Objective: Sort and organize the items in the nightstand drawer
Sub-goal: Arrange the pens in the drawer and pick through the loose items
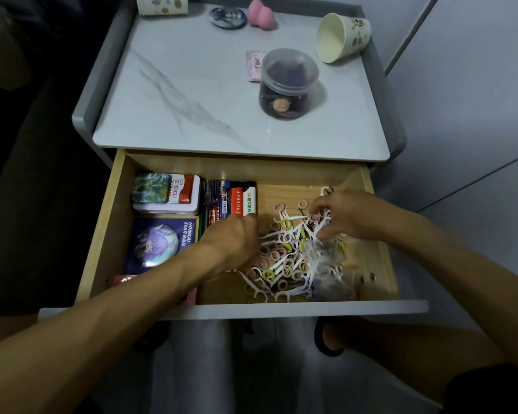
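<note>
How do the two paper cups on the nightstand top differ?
The back-left cup stands on end; the right-hand cup lies tipped, mouth facing the camera. The back-left cup is cropped by the frame; the right-hand cup shows whole. Both are cream with spotted prints.

1. The left hand (231,240) and the right hand (341,213) are bare, and both forearms (117,318) too.
2. The right sleeve (491,389) is black; only a part of it shows.
3. The trousers (210,360) are pale grey, with soft folds.
4. The right foot (329,334) wears a black slipper (332,352).
</note>
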